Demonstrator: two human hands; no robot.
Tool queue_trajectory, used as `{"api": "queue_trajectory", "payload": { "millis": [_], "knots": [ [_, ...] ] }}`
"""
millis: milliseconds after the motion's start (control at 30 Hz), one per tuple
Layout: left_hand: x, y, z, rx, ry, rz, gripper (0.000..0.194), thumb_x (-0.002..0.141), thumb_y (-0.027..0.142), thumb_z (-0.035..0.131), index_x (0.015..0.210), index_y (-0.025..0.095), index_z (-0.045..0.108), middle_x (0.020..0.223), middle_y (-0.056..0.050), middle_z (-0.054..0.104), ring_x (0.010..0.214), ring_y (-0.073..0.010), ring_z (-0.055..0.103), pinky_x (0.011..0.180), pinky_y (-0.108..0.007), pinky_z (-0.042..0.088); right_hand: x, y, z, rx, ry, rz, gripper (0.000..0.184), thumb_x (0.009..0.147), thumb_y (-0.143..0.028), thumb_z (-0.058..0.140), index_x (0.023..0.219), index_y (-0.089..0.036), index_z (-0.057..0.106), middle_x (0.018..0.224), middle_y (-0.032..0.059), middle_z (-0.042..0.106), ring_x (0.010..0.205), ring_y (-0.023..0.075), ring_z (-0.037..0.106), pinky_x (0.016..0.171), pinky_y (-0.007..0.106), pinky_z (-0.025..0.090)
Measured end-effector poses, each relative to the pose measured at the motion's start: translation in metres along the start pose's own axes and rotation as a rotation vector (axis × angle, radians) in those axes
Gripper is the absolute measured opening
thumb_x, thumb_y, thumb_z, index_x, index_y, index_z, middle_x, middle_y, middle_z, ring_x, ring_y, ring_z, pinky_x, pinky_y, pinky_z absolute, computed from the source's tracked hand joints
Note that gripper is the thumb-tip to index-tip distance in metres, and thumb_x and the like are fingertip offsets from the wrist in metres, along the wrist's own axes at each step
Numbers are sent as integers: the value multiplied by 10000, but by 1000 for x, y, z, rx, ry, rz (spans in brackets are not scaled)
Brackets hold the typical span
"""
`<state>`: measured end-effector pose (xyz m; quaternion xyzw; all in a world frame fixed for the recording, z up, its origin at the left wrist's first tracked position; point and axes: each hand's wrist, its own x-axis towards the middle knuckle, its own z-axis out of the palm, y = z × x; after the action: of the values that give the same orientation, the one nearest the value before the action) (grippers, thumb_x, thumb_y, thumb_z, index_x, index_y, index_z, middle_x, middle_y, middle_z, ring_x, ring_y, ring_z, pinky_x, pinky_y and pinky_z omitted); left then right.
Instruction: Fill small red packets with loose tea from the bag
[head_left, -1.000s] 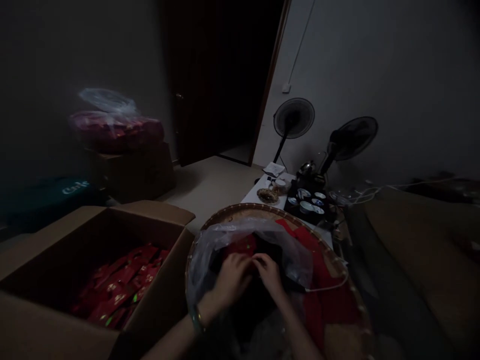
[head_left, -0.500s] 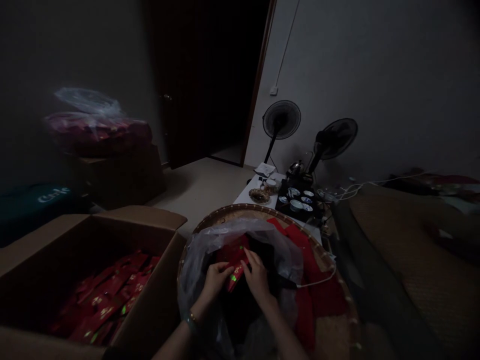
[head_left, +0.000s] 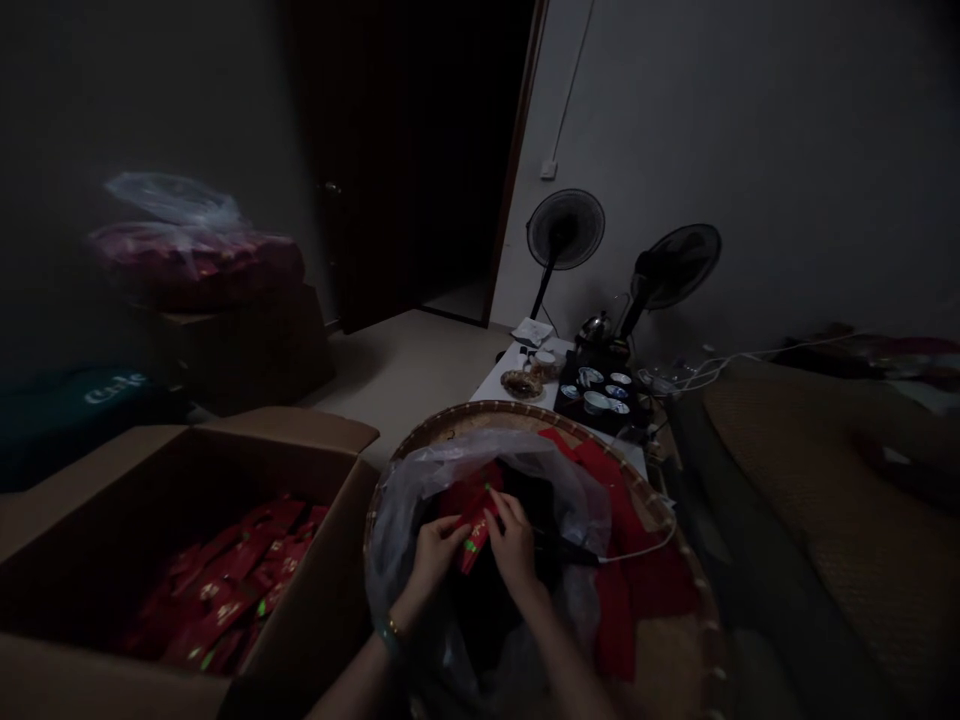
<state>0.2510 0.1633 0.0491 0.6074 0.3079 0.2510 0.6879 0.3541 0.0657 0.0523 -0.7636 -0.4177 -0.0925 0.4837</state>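
Observation:
Between my two hands is a small red packet (head_left: 475, 538) with gold and green print, tilted over the open plastic bag. My left hand (head_left: 436, 552) pinches its left edge with thumb and fingers. On its right side my right hand (head_left: 513, 540) grips it, fingers bent over the upper part. Beneath them, a clear plastic bag (head_left: 397, 500) lies open around something dark and more red material (head_left: 461, 490). The bag rests on a round woven bamboo tray (head_left: 660, 660). Flat red pieces (head_left: 619, 600) lie along the tray's right side, and a dark tool with a white cord (head_left: 574, 552) sits near my right hand.
A cardboard box (head_left: 352, 530) holding many red packets (head_left: 232, 580) stands at the left. Beyond the tray, a white table carries a black tea tray (head_left: 577, 412) with cups. Two fans (head_left: 566, 230) stand by the wall. A bagged bundle (head_left: 202, 260) sits on another box behind.
The view has shifted slightly. Both hands keep hold of the red packet, which has turned a little so that its printed face shows more.

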Motion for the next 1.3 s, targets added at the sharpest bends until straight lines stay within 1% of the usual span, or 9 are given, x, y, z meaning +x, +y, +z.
{"api": "queue_trajectory", "payload": {
  "millis": [200,367,467,567,667,833,967,1100,1300],
  "knots": [
    [-3,3,0,8,-5,19,392,611,370,674,883,91,713,827,-86,712,712,-216,630,660,-287,484,-2,0,0,9,-8,-26,284,870,-264,431,1077,-190,611,1070,99,609,986,210,544,868,369,435],
    [-5,1,-1,98,-15,46,347,634,347,660,878,107,715,859,-92,709,791,-243,633,732,-317,490,12,5,-5,-28,-9,99,194,797,-348,544,769,-176,631,810,70,590,775,193,547,710,317,450],
    [0,-6,-1,160,-13,76,328,644,293,655,918,118,700,902,-93,702,832,-239,633,766,-315,490,22,6,-13,-123,-61,38,196,781,-335,564,661,-187,609,753,60,566,767,199,522,720,319,418],
    [7,-14,-2,218,2,90,378,653,226,644,1015,115,656,932,-94,694,835,-219,637,758,-299,495,26,7,-18,-99,-131,-2,193,805,-304,522,671,-191,602,707,45,585,718,183,524,688,292,407],
    [13,-16,-4,282,53,121,395,687,202,614,1075,126,620,998,-96,677,882,-209,634,782,-300,492,27,12,-15,-40,-142,92,197,803,-320,504,703,-188,611,698,38,604,661,166,549,641,268,418],
    [17,-11,-5,368,123,210,264,749,201,542,976,155,668,1000,-82,682,925,-208,630,859,-343,473,24,17,-2,-38,-164,171,215,754,-366,547,751,-184,662,681,51,604,612,167,568,610,268,442],
    [17,-9,-6,381,155,310,258,766,226,526,970,168,673,1010,-84,678,933,-211,625,887,-369,459,22,11,2,-118,-129,111,301,758,-424,546,601,-180,626,610,41,563,572,155,528,565,252,409],
    [10,-5,-7,361,267,429,336,756,259,560,1074,168,621,1104,-96,627,1019,-216,576,927,-382,424,19,7,-4,-72,-60,99,353,805,-448,479,623,-171,603,596,18,538,521,130,490,521,235,387],
    [-1,3,-6,205,207,357,215,774,340,544,834,172,663,883,-61,668,873,-200,607,818,-337,470,14,-3,-20,-28,4,38,259,810,-368,494,713,-178,641,728,69,618,697,176,559,636,277,448]
  ]
}}
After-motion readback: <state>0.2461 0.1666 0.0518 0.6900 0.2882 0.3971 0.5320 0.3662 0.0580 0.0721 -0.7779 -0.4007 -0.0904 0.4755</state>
